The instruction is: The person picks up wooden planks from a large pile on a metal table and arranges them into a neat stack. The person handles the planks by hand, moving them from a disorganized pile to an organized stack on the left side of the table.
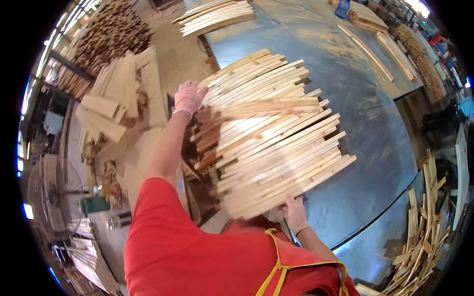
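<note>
Red shirt (207,259); hands (189,98) (295,213) at slats' (291,158) edges, tabletop (365,133) spreading right.

White light glares through bright, narrow openings (30,93) along the workshop's left side, near a round, wire-caged fan (54,195). A broad, blue-grey metal-topped table (377,143), dusted tan at its far end, stands over a tan floor (173,55); a white overhead lamp (417,7) shines at upper right.

Hands: two; left hand (190,97) at eleven o'clock, right hand (296,215) at five
Slats (269,153): too many to count, massed at the centre
Fan (53,197): one, between eight and nine
Blue jug (342,9): one, at one o'clock
</note>
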### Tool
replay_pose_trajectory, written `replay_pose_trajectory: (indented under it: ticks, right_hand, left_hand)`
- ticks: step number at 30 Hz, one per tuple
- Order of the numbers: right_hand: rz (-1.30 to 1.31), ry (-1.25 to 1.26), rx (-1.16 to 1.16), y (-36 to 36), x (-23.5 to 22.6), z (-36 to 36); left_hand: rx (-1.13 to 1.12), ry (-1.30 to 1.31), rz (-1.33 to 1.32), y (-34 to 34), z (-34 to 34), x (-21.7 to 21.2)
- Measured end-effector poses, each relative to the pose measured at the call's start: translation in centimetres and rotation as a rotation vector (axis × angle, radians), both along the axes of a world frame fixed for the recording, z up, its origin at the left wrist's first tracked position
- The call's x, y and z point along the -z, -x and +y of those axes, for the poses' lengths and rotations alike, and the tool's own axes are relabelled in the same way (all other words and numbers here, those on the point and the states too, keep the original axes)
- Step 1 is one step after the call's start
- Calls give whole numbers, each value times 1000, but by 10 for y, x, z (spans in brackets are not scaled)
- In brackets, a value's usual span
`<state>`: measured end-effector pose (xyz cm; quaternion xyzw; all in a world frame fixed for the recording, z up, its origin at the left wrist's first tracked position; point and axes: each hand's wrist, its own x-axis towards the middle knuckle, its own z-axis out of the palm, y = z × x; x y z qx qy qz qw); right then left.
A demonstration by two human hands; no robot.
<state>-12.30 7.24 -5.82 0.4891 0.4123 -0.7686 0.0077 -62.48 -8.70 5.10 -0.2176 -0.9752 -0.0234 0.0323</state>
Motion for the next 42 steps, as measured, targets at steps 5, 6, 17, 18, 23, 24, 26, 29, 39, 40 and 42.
replay_pose_trajectory:
  ticks: [5, 6, 17, 18, 23, 24, 26, 29, 39, 40, 42]
  right_hand:
    - [-204, -166, -52, 8, -9, -5]
    - [-227, -184, -82, 12, -15, -4]
    - [-382, -254, -39, 42, -10, -13]
    - [-346, -199, 57, 47, -22, -2]
    - [-124, -561, 249, 15, -26, 42]
    - [-260, -499, 186, 4, -30, 62]
    - [-307, -515, 180, -21, -51, 102]
    - [-529, -556, 227, -56, -31, 146]
    - [-1375, -1014, 937, -516, -45, 146]
    - [-1540, -911, 807, -556, -65, 153]
    - [-2002, -943, 600, -676, -21, 135]
  left_hand:
    - [-91, -20, -192, 126, 51, 76]
    - [-142, -64, -245, 148, 48, 88]
    - [-49, -397, -656, 122, 96, 97]
    - [8, -329, -591, 103, 115, 82]
    - [155, -303, -610, 87, 196, 82]
    - [171, -311, -621, 68, 226, 82]
    - [190, -325, -638, 22, 267, 66]
    - [635, 95, -488, -4, 332, 63]
    - [928, -322, -80, -202, 289, 48]
    - [953, -335, -165, -241, 269, 57]
    - [1111, -308, -320, -412, 258, 35]
